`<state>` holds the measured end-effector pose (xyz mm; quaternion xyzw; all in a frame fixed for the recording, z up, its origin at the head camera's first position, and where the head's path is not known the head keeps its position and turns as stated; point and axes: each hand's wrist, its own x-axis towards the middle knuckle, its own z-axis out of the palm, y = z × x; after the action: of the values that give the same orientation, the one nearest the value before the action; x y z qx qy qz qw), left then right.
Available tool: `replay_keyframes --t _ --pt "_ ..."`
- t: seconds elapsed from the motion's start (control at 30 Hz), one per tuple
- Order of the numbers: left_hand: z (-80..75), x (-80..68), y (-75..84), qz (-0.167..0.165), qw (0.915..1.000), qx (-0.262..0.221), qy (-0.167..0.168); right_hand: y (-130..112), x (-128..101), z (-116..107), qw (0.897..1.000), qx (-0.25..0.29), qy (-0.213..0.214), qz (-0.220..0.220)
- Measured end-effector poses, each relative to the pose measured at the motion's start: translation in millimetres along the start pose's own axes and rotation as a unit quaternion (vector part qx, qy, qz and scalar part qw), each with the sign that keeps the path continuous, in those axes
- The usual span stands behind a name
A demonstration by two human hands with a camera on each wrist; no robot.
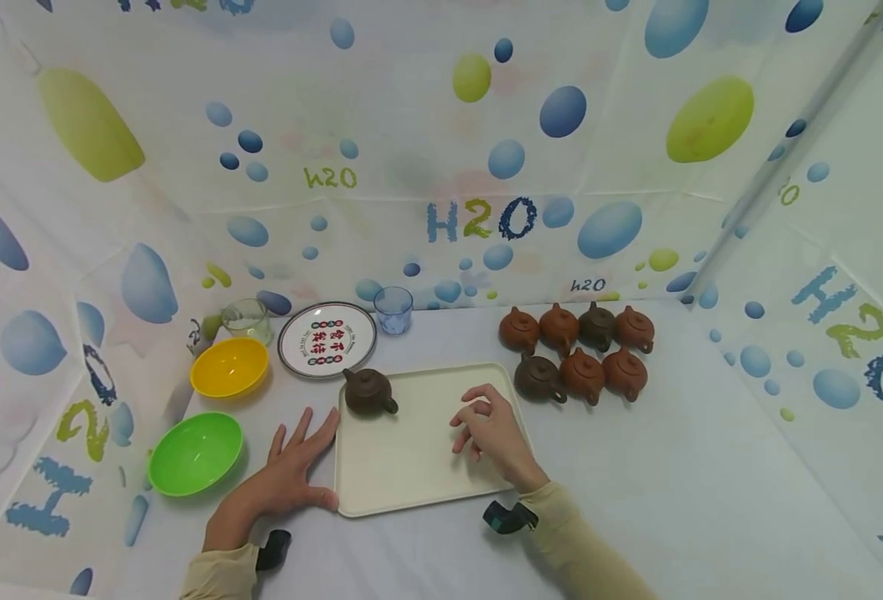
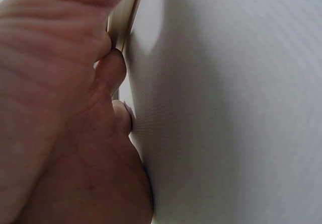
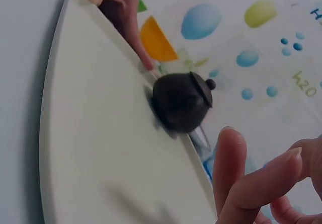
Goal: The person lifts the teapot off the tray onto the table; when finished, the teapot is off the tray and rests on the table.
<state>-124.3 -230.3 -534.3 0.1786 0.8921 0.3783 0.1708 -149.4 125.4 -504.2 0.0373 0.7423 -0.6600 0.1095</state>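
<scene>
A cream tray (image 1: 411, 467) lies in the middle of the white table. One dark brown teapot (image 1: 368, 392) stands in the tray's far left corner, lid on, spout to the left. My left hand (image 1: 302, 454) lies flat on the table with its fingers spread and its thumb against the tray's left rim (image 2: 125, 17). My right hand (image 1: 480, 425) hovers over the right part of the tray with loosely curled fingers (image 3: 251, 183) and holds nothing. In the right wrist view the teapot (image 3: 181, 100) sits near the tray's (image 3: 100, 148) far rim, apart from that hand.
Several brown teapots (image 1: 576, 354) stand in two rows right of the tray. To the left are a green bowl (image 1: 195, 452), a yellow bowl (image 1: 229, 367), a clear glass (image 1: 246, 320), a printed plate (image 1: 327, 339) and a blue cup (image 1: 393, 310). Patterned sheets wall in the table.
</scene>
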Motion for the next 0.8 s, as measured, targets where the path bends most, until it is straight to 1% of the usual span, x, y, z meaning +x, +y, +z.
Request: replay_keyframes --t 0.23,0.4,0.47,0.53,0.63,0.8 --pt "0.8 -1.2 -2.6 0.010 0.9999 -0.005 0.006 6.8 14.1 30.3 0.998 0.013 -0.051 0.026" --pt "-0.8 -0.1 1.0 -0.013 0.9999 0.007 -0.003 6.3 21.8 54.5 0.996 0.027 -0.083 0.033" --pt "-0.1 0.5 0.9 -0.018 0.9998 0.011 -0.003 5.8 24.6 64.7 0.995 0.029 -0.092 0.032" --pt "0.2 0.9 0.6 -0.015 0.9998 0.012 -0.001 5.7 27.2 73.0 0.994 0.030 -0.100 0.031" --pt "2.8 1.8 -4.5 -0.010 0.9998 0.015 0.004 4.9 28.7 80.6 0.993 0.030 -0.110 0.027" --pt "3.9 1.9 -8.2 -0.011 0.9997 0.019 0.006 2.0 26.9 83.7 0.990 0.033 -0.131 0.027"
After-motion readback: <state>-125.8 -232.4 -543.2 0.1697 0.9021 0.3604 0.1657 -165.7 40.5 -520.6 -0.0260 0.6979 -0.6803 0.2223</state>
